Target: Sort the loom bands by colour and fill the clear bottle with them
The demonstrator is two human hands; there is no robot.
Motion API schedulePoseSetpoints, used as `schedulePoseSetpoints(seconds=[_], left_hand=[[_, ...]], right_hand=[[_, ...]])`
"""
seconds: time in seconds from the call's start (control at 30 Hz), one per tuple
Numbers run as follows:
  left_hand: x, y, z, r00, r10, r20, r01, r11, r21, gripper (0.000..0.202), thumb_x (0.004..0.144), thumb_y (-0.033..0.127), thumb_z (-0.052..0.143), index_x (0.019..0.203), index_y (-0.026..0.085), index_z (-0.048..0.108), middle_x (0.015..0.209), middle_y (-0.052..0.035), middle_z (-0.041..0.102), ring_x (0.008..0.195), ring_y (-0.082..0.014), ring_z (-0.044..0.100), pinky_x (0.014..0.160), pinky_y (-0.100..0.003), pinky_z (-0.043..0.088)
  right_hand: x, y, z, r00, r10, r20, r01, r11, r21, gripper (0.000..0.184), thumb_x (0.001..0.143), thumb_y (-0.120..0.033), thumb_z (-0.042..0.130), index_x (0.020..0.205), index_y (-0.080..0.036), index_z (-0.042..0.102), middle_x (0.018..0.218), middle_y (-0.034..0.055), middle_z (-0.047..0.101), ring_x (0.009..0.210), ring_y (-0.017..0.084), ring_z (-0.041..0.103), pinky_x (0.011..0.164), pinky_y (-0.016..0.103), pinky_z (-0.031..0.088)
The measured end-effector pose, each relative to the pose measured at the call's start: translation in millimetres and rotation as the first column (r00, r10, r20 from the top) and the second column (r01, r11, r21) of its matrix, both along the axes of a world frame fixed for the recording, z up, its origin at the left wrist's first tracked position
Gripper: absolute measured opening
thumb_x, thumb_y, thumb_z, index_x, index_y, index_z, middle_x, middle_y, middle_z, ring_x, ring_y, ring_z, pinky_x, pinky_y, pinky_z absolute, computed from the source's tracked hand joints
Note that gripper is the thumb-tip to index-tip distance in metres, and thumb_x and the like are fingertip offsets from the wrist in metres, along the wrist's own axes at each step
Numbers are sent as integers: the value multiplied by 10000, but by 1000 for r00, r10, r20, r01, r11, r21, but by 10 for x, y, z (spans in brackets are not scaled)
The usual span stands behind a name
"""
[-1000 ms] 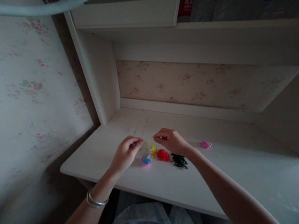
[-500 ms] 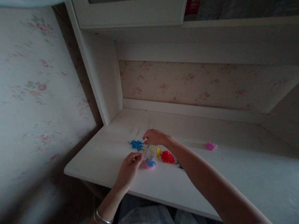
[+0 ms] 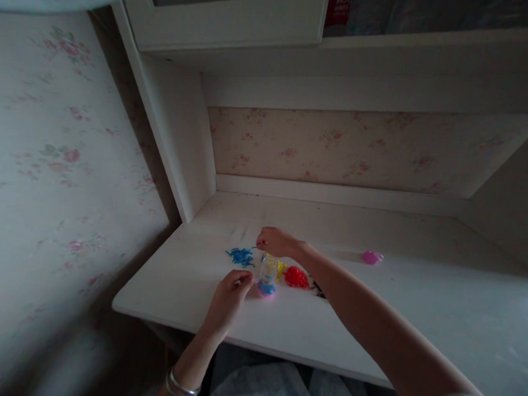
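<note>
A small clear jar (image 3: 268, 272) with a pink base stands upright on the desk, with blue strips in its bottom and yellow showing in its upper part. Just left of it is my left hand (image 3: 234, 287), thumb and fingers closed together; whatever they may pinch is hidden. My right hand (image 3: 275, 241) hovers over the far side of the jar, its fingers pinched. A thin, dark bluish strip pokes out from its fingertips. Left of the jar lies a loose pile of blue strips (image 3: 240, 257). To the right are a yellow pile (image 3: 280, 270) and a red pile (image 3: 297, 277).
Dark strips (image 3: 318, 289) lie partly under my right forearm. Farther right on the white desk (image 3: 400, 316) sits a pink piece (image 3: 372, 257). A cabinet (image 3: 239, 33) overhangs the desk, and a floral wall (image 3: 43, 176) stands at left.
My right hand has risen slightly and shifted right, away from the blue pile, with its fingers drawn closer together. My left hand and the jar stay about where they were.
</note>
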State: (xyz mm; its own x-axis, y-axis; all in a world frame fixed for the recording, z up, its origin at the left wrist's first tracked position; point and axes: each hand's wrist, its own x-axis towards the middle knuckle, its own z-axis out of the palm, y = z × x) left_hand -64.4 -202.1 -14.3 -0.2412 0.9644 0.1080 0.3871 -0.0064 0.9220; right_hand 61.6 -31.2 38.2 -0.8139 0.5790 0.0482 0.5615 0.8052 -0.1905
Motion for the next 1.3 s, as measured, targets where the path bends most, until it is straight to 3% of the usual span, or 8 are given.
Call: schedulePoseSetpoints(seconds=[0.17, 0.37, 0.47, 0.6, 0.73, 0.97, 1.13, 1.3], left_hand=[[-111, 98, 74, 972, 55, -227, -40, 997, 71, 269, 847, 380, 467, 885, 190, 654, 882, -48, 675, 806, -163, 617, 725, -269, 465], [-276, 247, 192, 772, 97, -629, -52, 995, 90, 219, 846, 313, 493, 983, 214, 633, 1009, -58, 627, 902, -169, 600, 814, -270, 447], [-284, 283, 192, 692, 52, -720, -59, 998, 15, 205, 853, 325, 497, 994, 259, 630, 1036, -36, 609, 893, -166, 608, 777, -254, 444], [-263, 320, 134, 641, 18, -768, -56, 998, -24, 194, 868, 306, 481, 981, 262, 632, 1042, -32, 595, 857, -162, 618, 727, -252, 435], [-275, 369, 92, 629, 45, -776, -88, 996, -14, 205, 869, 278, 482, 1022, 254, 616, 1046, -43, 592, 859, -168, 615, 727, -258, 433], [-361, 426, 99, 634, 61, -771, -107, 994, -9, 190, 858, 278, 499, 987, 244, 634, 1037, -48, 603, 878, -171, 608, 747, -256, 438], [-355, 414, 113, 641, 50, -766, -103, 994, -21, 193, 866, 270, 471, 879, 236, 661, 1000, -51, 615, 855, -170, 611, 739, -257, 439], [-371, 427, 119, 717, 101, -690, -85, 995, 56, 204, 846, 260, 471, 837, 220, 671, 948, -53, 636, 839, -167, 609, 759, -262, 441]], right_hand=[[265, -145, 200, 992, -3, -127, 10, 998, 57, 207, 852, -220, 521, 903, -187, 719, 931, 66, 668, 864, 150, 597, 758, 232, 421], [586, -557, 470, 919, 60, -389, -12, 992, 125, 207, 891, -246, 498, 931, -209, 698, 928, 42, 629, 807, 113, 591, 746, 220, 419], [702, -778, 596, 919, 79, -386, -6, 982, 188, 211, 901, -237, 479, 928, -220, 688, 930, 35, 617, 785, 110, 588, 716, 216, 418], [807, -954, 701, 951, 140, -276, -42, 942, 333, 206, 909, -224, 459, 935, -225, 663, 925, 32, 608, 747, 111, 563, 656, 224, 404], [852, -994, 742, 960, 225, -167, -108, 847, 521, 208, 910, -165, 436, 933, -200, 640, 908, 54, 614, 745, 137, 534, 654, 270, 380], [782, -1041, 804, 961, 274, -36, -197, 770, 607, 227, 929, -140, 392, 896, -184, 613, 861, 50, 614, 707, 144, 513, 616, 295, 342], [777, -1029, 802, 945, 313, -98, -205, 798, 567, 209, 924, -165, 420, 949, -203, 624, 888, 50, 621, 730, 142, 532, 638, 289, 363], [895, -1003, 748, 943, 227, -242, -79, 863, 498, 225, 913, -198, 445, 1004, -228, 648, 903, 52, 627, 747, 133, 557, 679, 274, 404]])
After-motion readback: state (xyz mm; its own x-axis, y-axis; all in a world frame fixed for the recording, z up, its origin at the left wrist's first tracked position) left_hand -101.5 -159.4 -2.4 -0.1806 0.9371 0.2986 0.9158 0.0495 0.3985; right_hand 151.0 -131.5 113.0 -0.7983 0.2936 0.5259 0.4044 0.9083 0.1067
